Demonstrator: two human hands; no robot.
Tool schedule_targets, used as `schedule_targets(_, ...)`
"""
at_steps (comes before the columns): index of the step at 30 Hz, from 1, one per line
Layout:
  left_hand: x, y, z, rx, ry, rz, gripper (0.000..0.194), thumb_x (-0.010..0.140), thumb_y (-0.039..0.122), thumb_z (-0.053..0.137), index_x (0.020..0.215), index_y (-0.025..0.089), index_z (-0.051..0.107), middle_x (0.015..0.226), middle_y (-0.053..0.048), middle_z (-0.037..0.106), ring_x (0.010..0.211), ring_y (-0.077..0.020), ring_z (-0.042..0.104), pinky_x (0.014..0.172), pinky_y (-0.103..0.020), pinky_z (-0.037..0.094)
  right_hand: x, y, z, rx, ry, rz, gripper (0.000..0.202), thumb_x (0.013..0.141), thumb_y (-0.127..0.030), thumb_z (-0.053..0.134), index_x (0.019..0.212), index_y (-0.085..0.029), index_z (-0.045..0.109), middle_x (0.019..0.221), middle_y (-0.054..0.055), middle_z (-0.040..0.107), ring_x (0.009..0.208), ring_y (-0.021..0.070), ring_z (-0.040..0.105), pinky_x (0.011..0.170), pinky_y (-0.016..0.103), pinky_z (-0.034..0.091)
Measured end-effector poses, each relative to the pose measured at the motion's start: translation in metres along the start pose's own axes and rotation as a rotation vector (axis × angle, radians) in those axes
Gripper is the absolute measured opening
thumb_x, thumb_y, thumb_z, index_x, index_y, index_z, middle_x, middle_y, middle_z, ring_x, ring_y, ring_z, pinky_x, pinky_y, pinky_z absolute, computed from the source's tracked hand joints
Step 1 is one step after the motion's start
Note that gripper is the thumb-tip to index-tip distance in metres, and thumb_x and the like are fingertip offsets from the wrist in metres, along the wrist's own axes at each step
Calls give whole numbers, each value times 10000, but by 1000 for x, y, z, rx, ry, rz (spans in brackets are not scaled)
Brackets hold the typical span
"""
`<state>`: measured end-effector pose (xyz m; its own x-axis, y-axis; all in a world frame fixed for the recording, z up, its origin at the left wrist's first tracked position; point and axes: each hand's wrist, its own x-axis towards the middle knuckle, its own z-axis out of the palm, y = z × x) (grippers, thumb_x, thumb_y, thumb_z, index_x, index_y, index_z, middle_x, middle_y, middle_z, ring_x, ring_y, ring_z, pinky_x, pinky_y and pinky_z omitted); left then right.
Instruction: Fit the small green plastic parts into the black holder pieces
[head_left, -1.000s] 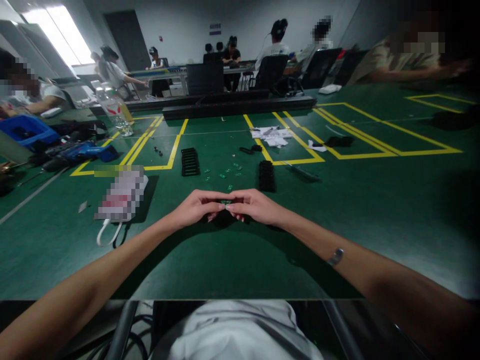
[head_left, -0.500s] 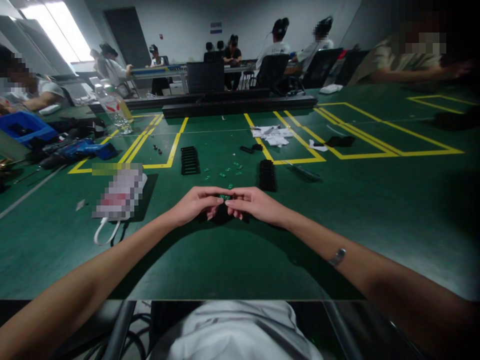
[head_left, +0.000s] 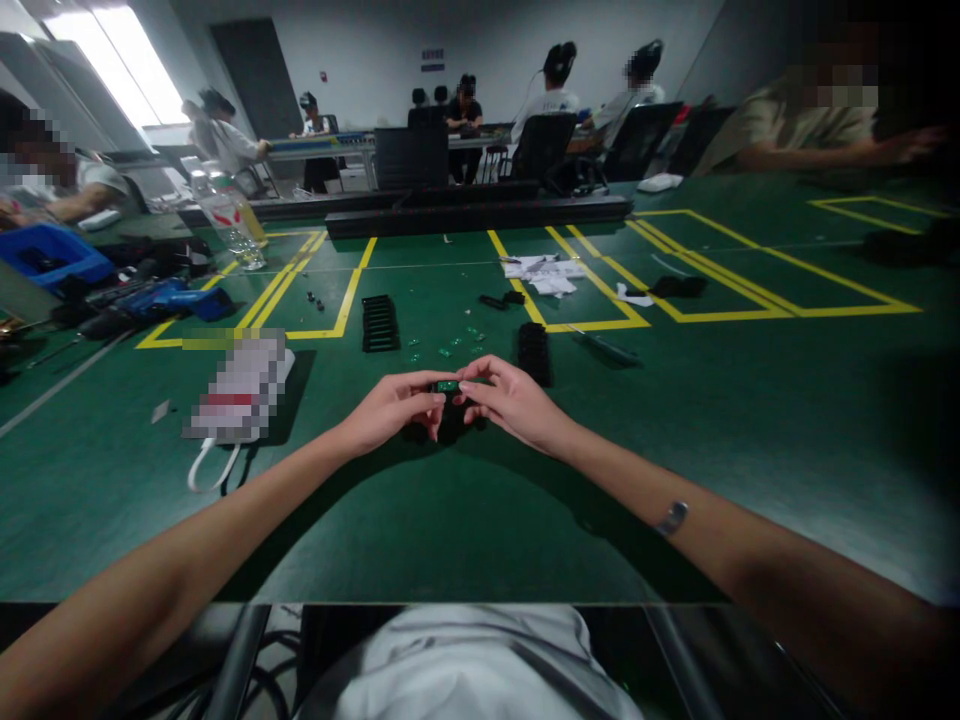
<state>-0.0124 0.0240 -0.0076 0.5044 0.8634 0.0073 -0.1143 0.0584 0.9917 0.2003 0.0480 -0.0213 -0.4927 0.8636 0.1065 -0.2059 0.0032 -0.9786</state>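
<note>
Between my hands is a small green piece (head_left: 448, 386) with dark edges. My left hand (head_left: 397, 407) pinches it from the left, thumb below and forefinger above. From the other side, the thumb and fingertips of my right hand (head_left: 504, 398) close on its right end. Just beyond lie several loose green pieces (head_left: 445, 352). A ribbed black part (head_left: 380, 323) lies beyond my left hand, and a second ribbed black part (head_left: 533, 352) stands behind my right hand.
A power bank (head_left: 244, 390) with a white cable lies left. Farther off are a bottle (head_left: 234, 220), a blue tool (head_left: 161, 298), a blue bin (head_left: 56, 258), crumpled paper (head_left: 544, 272) and a long black bar (head_left: 480, 215). People sit around.
My right hand has risen slightly and its fingers have shifted at the piece's right end. The green piece now shows more of its face. My left hand has hardly moved.
</note>
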Motion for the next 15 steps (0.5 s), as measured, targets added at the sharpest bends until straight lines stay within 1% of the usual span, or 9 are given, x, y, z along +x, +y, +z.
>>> schedule_targets(2,0,-2,0,46,-2,15,504,898,270,649,1374,135,554,777,-33,613,672,-142,609,640,-302,554,0,1,-1,-21,6,1,231,841,-344,725,933,-197,574,1091,45,612,767,126,651,644,292,564)
schedule_targets(4,-1,-2,1,111,-11,29,513,919,292,625,1399,140,529,788,-39,624,684,-150,625,650,-301,545,0,2,-2,-40,17,0,236,847,-365,718,936,-197,577,1097,46,627,720,114,652,642,289,556)
schedule_targets(6,-2,-2,2,165,-14,38,512,936,303,599,1416,145,511,795,-42,631,690,-153,635,658,-298,536,0,1,-1,-64,19,9,245,850,-383,712,934,-193,583,1027,41,649,694,115,656,636,282,546)
schedule_targets(9,-3,0,4,183,-13,41,504,947,304,580,1419,143,505,804,-44,633,709,-157,639,675,-303,537,-1,-1,0,-111,14,32,254,854,-399,703,916,-182,587,930,35,664,671,121,659,619,270,528)
schedule_targets(13,-4,2,6,193,-25,59,501,942,289,584,1407,118,510,802,-43,635,716,-148,629,689,-297,537,-1,-3,0,-164,16,39,260,858,-409,693,917,-176,593,1050,55,660,659,105,653,598,255,512)
schedule_targets(15,-4,2,7,203,-26,68,506,939,290,587,1407,112,509,796,-41,636,708,-143,621,686,-290,533,-2,-3,0,-185,13,37,257,864,-410,685,917,-176,594,1063,56,658,655,100,652,583,245,498)
